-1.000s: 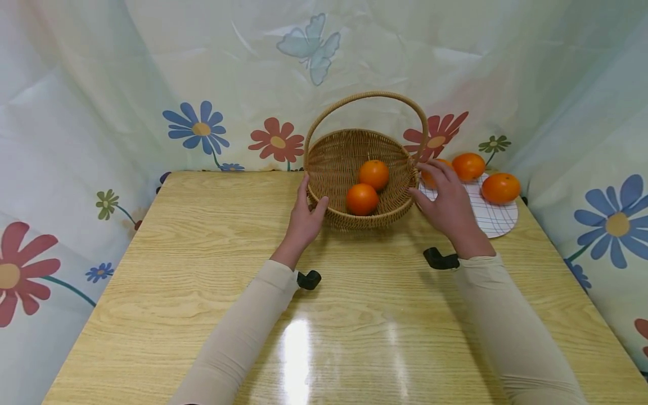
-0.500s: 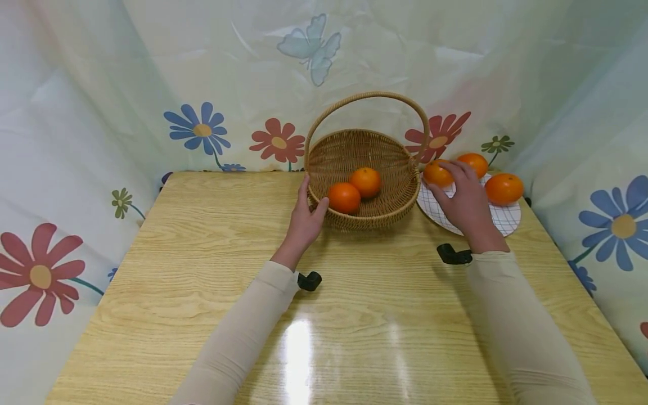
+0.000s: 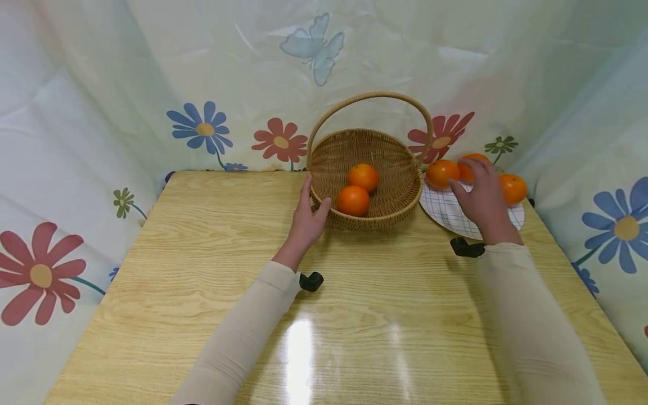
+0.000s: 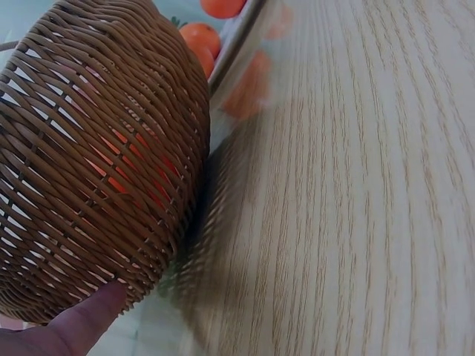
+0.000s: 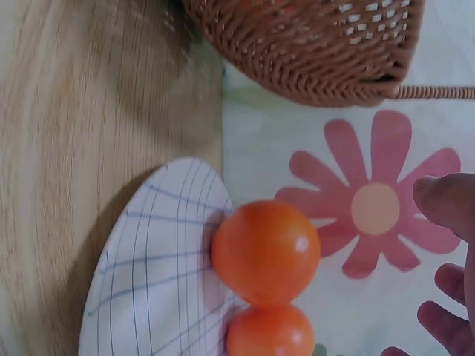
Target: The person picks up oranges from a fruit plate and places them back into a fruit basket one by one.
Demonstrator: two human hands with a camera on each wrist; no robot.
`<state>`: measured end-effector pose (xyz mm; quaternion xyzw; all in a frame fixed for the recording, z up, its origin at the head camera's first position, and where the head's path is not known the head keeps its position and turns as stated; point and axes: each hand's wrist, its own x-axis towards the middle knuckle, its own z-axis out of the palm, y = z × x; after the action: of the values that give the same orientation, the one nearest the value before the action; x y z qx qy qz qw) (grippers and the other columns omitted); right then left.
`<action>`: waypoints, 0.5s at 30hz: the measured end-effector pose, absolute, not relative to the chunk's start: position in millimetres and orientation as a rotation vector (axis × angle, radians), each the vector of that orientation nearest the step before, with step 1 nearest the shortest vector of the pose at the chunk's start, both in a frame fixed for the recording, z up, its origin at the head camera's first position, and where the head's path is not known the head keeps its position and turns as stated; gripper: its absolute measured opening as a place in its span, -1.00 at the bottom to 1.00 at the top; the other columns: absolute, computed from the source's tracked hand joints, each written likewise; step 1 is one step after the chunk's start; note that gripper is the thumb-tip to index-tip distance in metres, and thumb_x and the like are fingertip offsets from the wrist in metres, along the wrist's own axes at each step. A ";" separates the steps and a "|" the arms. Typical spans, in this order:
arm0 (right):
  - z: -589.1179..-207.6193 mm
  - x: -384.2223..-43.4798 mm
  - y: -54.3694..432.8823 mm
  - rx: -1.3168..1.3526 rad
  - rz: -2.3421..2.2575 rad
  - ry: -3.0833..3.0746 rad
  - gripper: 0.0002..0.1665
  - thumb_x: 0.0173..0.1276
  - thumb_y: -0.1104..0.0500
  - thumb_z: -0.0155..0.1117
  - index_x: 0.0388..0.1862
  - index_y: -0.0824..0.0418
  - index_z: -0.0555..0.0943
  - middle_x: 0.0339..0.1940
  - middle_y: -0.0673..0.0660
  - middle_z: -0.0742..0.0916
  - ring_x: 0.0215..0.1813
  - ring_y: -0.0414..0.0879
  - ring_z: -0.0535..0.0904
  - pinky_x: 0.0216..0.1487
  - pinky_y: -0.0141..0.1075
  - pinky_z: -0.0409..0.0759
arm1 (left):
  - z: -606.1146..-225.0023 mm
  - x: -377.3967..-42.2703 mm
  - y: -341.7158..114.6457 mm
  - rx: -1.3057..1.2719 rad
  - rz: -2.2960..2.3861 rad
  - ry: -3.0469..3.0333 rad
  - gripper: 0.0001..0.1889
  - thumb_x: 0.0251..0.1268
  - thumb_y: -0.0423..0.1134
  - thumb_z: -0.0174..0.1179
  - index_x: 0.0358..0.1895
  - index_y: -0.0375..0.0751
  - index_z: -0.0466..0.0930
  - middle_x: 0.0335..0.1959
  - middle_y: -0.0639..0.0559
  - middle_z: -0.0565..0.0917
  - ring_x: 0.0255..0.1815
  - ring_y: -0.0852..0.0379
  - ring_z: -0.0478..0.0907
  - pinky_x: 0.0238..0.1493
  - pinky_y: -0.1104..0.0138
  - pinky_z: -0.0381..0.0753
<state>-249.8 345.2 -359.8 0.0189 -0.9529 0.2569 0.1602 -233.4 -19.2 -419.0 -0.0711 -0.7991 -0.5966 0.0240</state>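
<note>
A wicker basket [image 3: 400, 191] with a tall arched handle stands at the back middle of the table, two oranges [image 3: 352, 201] touching inside it. My left hand [image 3: 306, 225] rests at the basket's left side, thumb and fingers spread around its rim. In the left wrist view a straight digit [image 4: 93, 315] touches the outer weave. My right hand [image 3: 485, 197] hovers over a checked white plate [image 3: 455, 219], fingers loosely bent and holding nothing. Three oranges are on that plate: one on the left [image 3: 442, 174], one behind my fingers [image 3: 477, 159], and one partly hidden on the right [image 3: 513, 189].
The wooden table [image 3: 202, 253] ends at the back against a hanging curtain [image 3: 243, 67] printed with flowers and a butterfly. The plate stands close to the basket's right side. Black devices [image 3: 311, 281] are worn on both wrists.
My right hand has left the basket's right rim and moved right over the plate. The two oranges in the basket rolled left, then back right. My left hand has stayed at the basket.
</note>
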 end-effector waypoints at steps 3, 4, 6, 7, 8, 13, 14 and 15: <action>-361.3 -253.7 350.4 0.062 0.727 -2.705 -0.39 0.48 0.03 0.10 0.39 0.30 0.32 0.45 0.38 0.29 0.44 0.36 0.14 0.41 0.27 0.14 | -419.1 -233.6 -19.6 -0.215 -1.850 -2.473 -0.24 0.46 0.09 -0.01 0.57 0.27 -0.25 0.59 0.04 -0.04 0.43 -0.10 0.30 0.34 0.04 0.41; -362.2 -254.7 352.0 0.065 0.721 -2.693 -0.40 0.47 0.05 0.11 0.38 0.31 0.34 0.44 0.38 0.30 0.44 0.35 0.14 0.41 0.27 0.14 | -418.9 -233.5 -19.7 -0.212 -1.853 -2.473 -0.24 0.46 0.09 -0.01 0.57 0.28 -0.25 0.59 0.04 -0.04 0.43 -0.10 0.30 0.34 0.04 0.41; -364.1 -256.3 355.0 0.068 0.714 -2.675 -0.43 0.46 0.08 0.12 0.36 0.31 0.36 0.43 0.39 0.30 0.44 0.35 0.15 0.41 0.27 0.15 | -419.1 -233.3 -19.8 -0.206 -1.857 -2.475 -0.24 0.46 0.10 -0.01 0.57 0.29 -0.24 0.59 0.06 -0.04 0.43 -0.11 0.30 0.34 0.03 0.41; -365.0 -257.0 356.6 0.068 0.710 -2.667 -0.44 0.46 0.09 0.13 0.35 0.32 0.37 0.43 0.40 0.30 0.44 0.35 0.15 0.41 0.27 0.15 | -419.0 -233.2 -19.9 -0.207 -1.861 -2.472 -0.24 0.45 0.11 -0.01 0.57 0.29 -0.24 0.59 0.06 -0.04 0.43 -0.11 0.30 0.33 0.03 0.42; -365.7 -257.7 358.2 0.067 0.708 -2.665 -0.44 0.46 0.10 0.13 0.35 0.32 0.37 0.43 0.41 0.30 0.44 0.36 0.15 0.41 0.27 0.14 | -419.1 -233.0 -20.0 -0.207 -1.864 -2.472 -0.23 0.45 0.12 -0.01 0.57 0.29 -0.24 0.59 0.06 -0.04 0.42 -0.12 0.31 0.33 0.03 0.43; -368.1 -260.5 367.4 0.026 0.693 -2.696 -0.40 0.47 0.09 0.12 0.37 0.36 0.32 0.43 0.45 0.25 0.43 0.40 0.12 0.43 0.27 0.11 | -419.6 -233.4 -20.1 -0.223 -1.877 -2.463 -0.25 0.45 0.15 -0.02 0.54 0.40 -0.26 0.59 0.01 -0.03 0.40 -0.13 0.33 0.31 0.04 0.45; -368.2 -260.7 369.1 0.008 0.686 -2.713 -0.38 0.48 0.07 0.10 0.39 0.37 0.30 0.44 0.45 0.23 0.44 0.40 0.11 0.43 0.27 0.10 | -419.5 -233.1 -20.2 -0.225 -1.878 -2.462 -0.25 0.45 0.14 -0.02 0.54 0.42 -0.26 0.59 -0.01 -0.02 0.40 -0.13 0.33 0.31 0.04 0.45; -368.5 -261.2 370.8 -0.007 0.680 -2.727 -0.36 0.48 0.05 0.09 0.40 0.37 0.28 0.45 0.45 0.22 0.44 0.40 0.10 0.43 0.26 0.11 | -419.3 -233.3 -20.3 -0.228 -1.876 -2.460 -0.25 0.45 0.12 -0.02 0.54 0.42 -0.26 0.59 -0.02 -0.02 0.41 -0.13 0.33 0.31 0.04 0.45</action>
<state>-261.2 370.8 -368.5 -0.0025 -0.9570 0.2387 0.1650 -233.3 -20.3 -419.3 -0.0734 -0.7929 -0.6046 0.0199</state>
